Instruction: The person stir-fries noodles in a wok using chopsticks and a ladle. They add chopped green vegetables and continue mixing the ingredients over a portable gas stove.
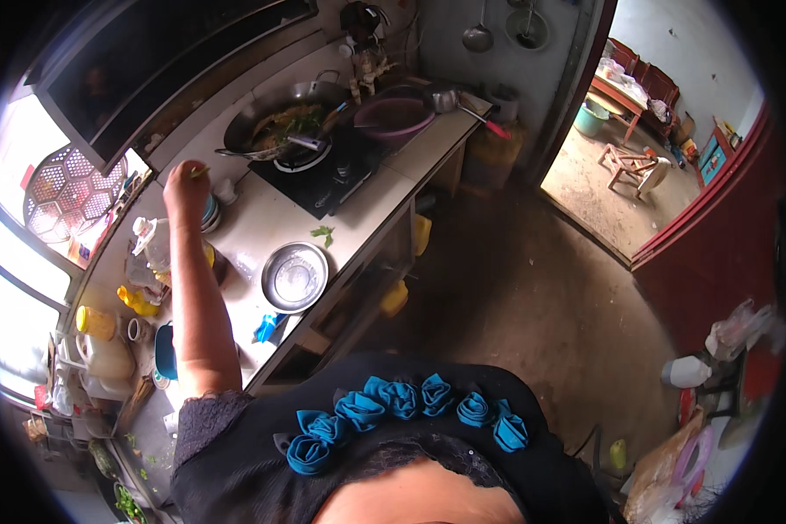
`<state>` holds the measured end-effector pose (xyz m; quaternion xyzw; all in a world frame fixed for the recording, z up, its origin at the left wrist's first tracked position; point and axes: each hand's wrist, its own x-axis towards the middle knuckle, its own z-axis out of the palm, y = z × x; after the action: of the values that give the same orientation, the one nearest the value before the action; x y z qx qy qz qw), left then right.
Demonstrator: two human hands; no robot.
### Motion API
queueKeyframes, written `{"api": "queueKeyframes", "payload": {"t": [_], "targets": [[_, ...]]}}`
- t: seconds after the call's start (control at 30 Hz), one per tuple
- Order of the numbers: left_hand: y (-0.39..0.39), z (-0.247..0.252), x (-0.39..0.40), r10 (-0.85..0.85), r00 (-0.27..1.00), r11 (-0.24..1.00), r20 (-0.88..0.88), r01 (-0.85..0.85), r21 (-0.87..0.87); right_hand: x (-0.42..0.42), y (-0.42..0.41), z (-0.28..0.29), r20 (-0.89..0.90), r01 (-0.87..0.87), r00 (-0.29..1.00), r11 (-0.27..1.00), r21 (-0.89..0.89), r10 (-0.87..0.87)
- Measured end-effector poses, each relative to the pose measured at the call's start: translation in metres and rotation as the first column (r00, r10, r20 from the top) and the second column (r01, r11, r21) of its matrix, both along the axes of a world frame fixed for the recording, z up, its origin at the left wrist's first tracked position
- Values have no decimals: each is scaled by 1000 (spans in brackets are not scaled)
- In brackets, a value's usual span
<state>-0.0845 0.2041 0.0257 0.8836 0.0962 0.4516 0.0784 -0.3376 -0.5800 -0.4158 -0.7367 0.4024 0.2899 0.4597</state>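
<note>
My left hand [185, 187] reaches over the counter, its fingers curled around a small yellow-green thing [200, 172] too small to name. A jar with a blue rim [210, 213] stands beside my wrist. To the right, a wok [243, 126] holding browned food and green leaves [306, 120] sits on the black gas stove [314, 190]. A utensil with a pale handle [306, 142] rests at the wok's near rim. Nearer to me lie a shallow steel bowl [295, 278] and a loose green leaf [323, 234]. My right hand is out of view.
A purple basin [403, 121] and a steel ladle with a red handle [447, 101] occupy the counter's far end. Plastic bottles [155, 242] and a yellow-lidded jar [96, 322] line the window side. A dark range hood [137, 72] overhangs the stove. At right is an open doorway [583, 226].
</note>
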Motion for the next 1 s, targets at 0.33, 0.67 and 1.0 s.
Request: {"api": "queueKeyframes", "payload": {"t": [0.33,0.67,1.0], "targets": [[-38,-28,181,-44,962,986,-270,-1,-166,166,61,39,129,-273,958,951,149,255],[-7,-39,274,-228,814,919,-535,-1,-393,349,4,94,133,-184,974,983,-25,185],[-140,-41,320,-170,509,984,-844,131,-119,556,30,71,179,-517,844,856,16,506]]}}
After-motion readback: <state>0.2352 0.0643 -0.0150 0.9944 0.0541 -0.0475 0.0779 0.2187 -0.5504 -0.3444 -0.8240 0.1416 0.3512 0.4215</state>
